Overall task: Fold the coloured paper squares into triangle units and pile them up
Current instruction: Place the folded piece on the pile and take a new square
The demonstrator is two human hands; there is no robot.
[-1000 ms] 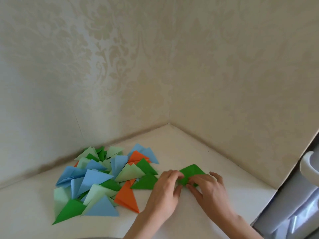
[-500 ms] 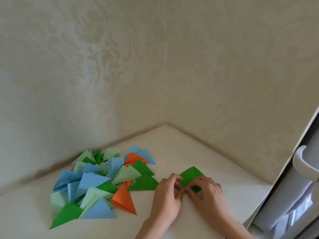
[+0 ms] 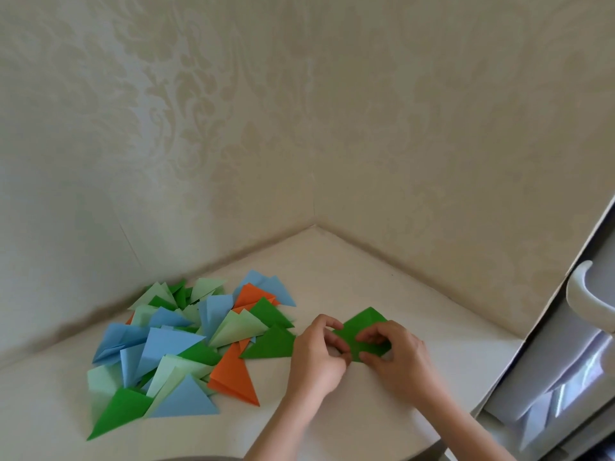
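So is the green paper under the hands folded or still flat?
Partly folded: the green paper shows creased flaps, pinched by the left hand and right hand.

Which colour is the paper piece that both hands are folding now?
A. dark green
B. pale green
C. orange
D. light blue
A: the left hand and right hand pinch a dark green paper piece, right of the pile of folded paper triangles.

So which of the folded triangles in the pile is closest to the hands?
The dark green triangle at the pile's right edge, just beside the left hand; the others all lie further left or further back.
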